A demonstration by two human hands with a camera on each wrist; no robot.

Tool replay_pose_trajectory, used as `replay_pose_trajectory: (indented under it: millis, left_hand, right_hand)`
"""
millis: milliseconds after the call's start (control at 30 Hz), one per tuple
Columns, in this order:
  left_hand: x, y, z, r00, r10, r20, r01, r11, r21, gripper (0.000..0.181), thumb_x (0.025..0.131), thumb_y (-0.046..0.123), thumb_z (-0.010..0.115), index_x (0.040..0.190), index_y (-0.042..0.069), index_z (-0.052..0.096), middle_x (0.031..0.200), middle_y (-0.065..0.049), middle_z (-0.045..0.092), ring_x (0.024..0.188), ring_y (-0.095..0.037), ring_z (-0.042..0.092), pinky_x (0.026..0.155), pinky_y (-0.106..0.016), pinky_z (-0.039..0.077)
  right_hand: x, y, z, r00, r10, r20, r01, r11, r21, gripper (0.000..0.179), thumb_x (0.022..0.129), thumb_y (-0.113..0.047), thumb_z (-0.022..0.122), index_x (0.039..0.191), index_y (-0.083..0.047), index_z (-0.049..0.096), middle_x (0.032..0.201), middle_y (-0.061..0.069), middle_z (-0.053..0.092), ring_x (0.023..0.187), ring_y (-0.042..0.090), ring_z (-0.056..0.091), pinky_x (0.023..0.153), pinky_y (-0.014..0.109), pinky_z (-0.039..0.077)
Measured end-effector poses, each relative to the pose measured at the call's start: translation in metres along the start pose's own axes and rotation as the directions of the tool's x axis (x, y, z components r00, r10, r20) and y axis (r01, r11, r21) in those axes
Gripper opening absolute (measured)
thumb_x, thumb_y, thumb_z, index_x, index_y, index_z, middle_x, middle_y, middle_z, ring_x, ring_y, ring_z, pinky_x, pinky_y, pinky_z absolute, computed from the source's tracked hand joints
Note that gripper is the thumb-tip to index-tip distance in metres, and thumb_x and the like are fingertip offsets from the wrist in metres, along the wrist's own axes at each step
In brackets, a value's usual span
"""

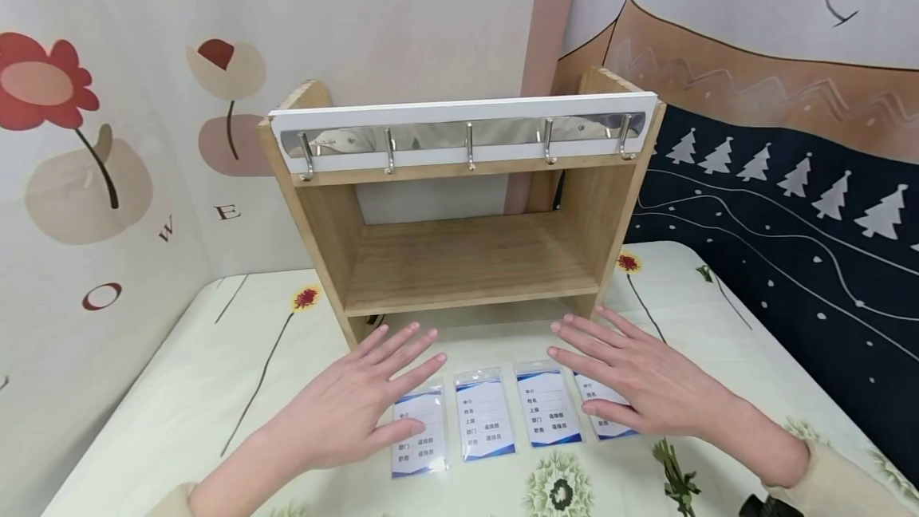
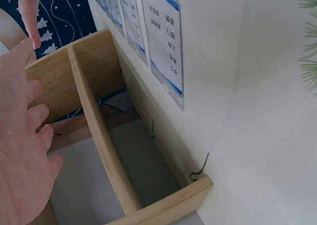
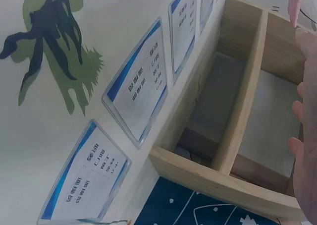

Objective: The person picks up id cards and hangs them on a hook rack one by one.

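Several ID badges in clear plastic sleeves, white with blue corners and printed text, lie in a row on the tablecloth. Over the leftmost badge (image 1: 420, 457), my left hand (image 1: 369, 397) is spread with its fingers straight and its thumb overlapping the card in the head view. My right hand (image 1: 632, 377), also spread and palm down, partly covers the rightmost badge (image 1: 590, 386). Between the hands, two middle badges (image 1: 484, 417) show in full. Neither hand holds anything. Behind the fingertips stands a wooden shelf (image 1: 474, 258), its lower board bare.
A white rail (image 1: 459, 112) with several metal hooks (image 1: 470, 146) runs across the shelf's upper front. The floral tablecloth (image 1: 266, 325) spreads around it. Patterned curtains (image 1: 431, 22) hang behind and a dark tree-print cloth (image 1: 782, 222) hangs at the right.
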State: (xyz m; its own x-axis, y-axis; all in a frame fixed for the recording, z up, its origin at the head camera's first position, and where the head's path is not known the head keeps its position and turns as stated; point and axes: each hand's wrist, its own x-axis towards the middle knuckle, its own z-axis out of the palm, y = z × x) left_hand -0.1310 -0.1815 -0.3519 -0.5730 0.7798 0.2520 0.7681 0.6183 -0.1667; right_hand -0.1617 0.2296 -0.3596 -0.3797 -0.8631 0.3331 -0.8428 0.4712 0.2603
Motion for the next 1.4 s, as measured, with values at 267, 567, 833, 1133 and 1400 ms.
replay_pose_trajectory:
  millis: [267, 567, 833, 1133, 1400]
  left_hand:
    - [-0.013, -0.001, 0.004, 1.0, -0.009, -0.027, 0.008, 0.999, -0.037, 0.071, 0.1, 0.06, 0.056, 0.157, 0.018, 0.044, 0.166, -0.006, 0.031, 0.152, -0.029, 0.028, 0.125, -0.037, 0.004]
    - [-0.032, -0.005, 0.018, 0.987, -0.161, -0.019, 0.159, 0.983, -0.093, 0.066, 0.095, 0.038, 0.072, 0.152, 0.012, 0.051, 0.162, -0.011, 0.038, 0.15, -0.032, 0.031, 0.116, -0.057, 0.031]
    - [-0.047, -0.013, 0.038, 0.955, -0.277, -0.104, 0.268, 0.959, -0.088, 0.066, 0.088, 0.025, 0.081, 0.147, 0.008, 0.057, 0.16, -0.015, 0.042, 0.147, -0.034, 0.037, 0.114, -0.055, 0.035]
    - [-0.06, -0.022, 0.051, 0.89, -0.425, -0.169, 0.392, 0.899, -0.194, 0.061, 0.086, 0.016, 0.081, 0.142, 0.003, 0.06, 0.153, -0.016, 0.05, 0.14, -0.037, 0.045, 0.114, -0.044, 0.04]
    - [-0.064, -0.029, 0.052, 0.78, -0.601, -0.174, 0.503, 0.767, -0.398, 0.049, 0.089, 0.002, 0.072, 0.136, -0.002, 0.062, 0.144, -0.02, 0.058, 0.124, -0.04, 0.06, 0.096, -0.055, 0.053]
  right_hand:
    - [0.003, -0.002, 0.005, 1.0, -0.016, -0.016, 0.017, 1.0, 0.01, 0.068, 0.103, -0.051, 0.053, 0.16, -0.017, 0.038, 0.164, 0.01, 0.036, 0.15, 0.027, 0.03, 0.126, 0.042, 0.007]
    - [0.013, -0.015, 0.019, 0.998, 0.064, 0.016, -0.066, 0.991, 0.119, 0.069, 0.102, -0.049, 0.059, 0.16, -0.018, 0.037, 0.163, 0.007, 0.038, 0.146, 0.027, 0.039, 0.125, 0.031, 0.003]
    - [0.024, -0.028, 0.034, 0.989, 0.082, 0.121, -0.104, 0.978, 0.184, 0.074, 0.099, -0.047, 0.065, 0.16, -0.017, 0.036, 0.162, 0.006, 0.039, 0.145, 0.024, 0.04, 0.116, 0.05, 0.035]
    - [0.042, -0.038, 0.046, 0.989, 0.043, 0.143, -0.083, 0.955, 0.285, 0.077, 0.099, -0.042, 0.069, 0.161, -0.013, 0.033, 0.161, 0.007, 0.042, 0.146, 0.021, 0.04, 0.116, 0.05, 0.035]
    - [0.061, -0.046, 0.061, 0.996, -0.015, 0.088, -0.017, 0.935, 0.353, 0.073, 0.101, -0.042, 0.065, 0.159, -0.008, 0.035, 0.158, 0.009, 0.045, 0.144, 0.021, 0.042, 0.117, 0.044, 0.036]
